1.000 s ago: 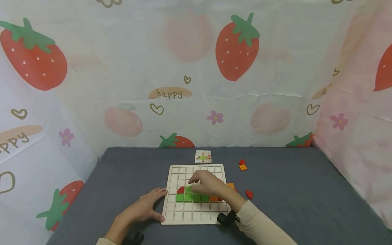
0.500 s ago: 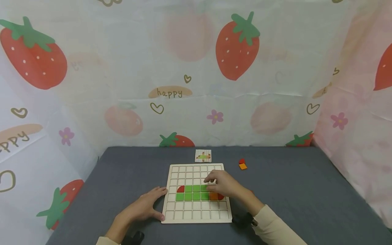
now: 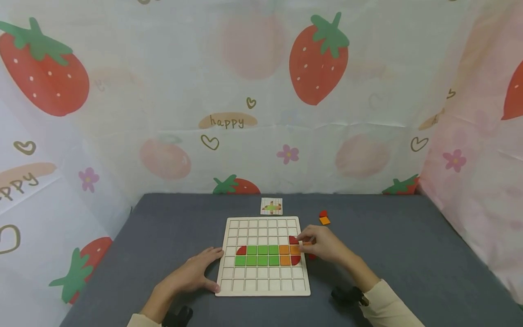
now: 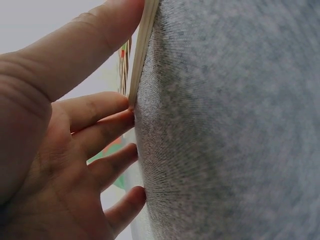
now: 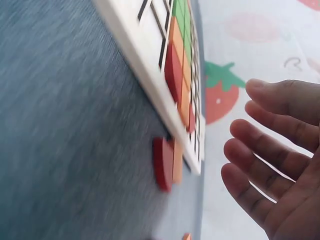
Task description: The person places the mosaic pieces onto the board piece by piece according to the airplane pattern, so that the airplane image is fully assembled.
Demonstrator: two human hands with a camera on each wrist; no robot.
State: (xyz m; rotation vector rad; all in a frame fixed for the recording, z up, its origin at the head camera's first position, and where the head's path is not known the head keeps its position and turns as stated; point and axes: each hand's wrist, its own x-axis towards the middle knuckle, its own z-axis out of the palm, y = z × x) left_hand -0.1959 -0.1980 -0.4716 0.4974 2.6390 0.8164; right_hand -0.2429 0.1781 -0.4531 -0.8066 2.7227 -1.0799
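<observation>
Right hand: fingers parted, empty; loose orange tile and red piece below them, beside board. Left hand, fingers spread, touches board: best brace there, pinch tile by sides.

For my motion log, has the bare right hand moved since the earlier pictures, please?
Yes, the bare right hand moved rightward across the square pale wooden grid board, to its right edge.

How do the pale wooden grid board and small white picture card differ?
The pale wooden grid board is larger than the small white picture card. The board carries coloured tiles; the card, a printed picture. The left hand touches the board; no hand touches the card. Both are gridded.
</observation>
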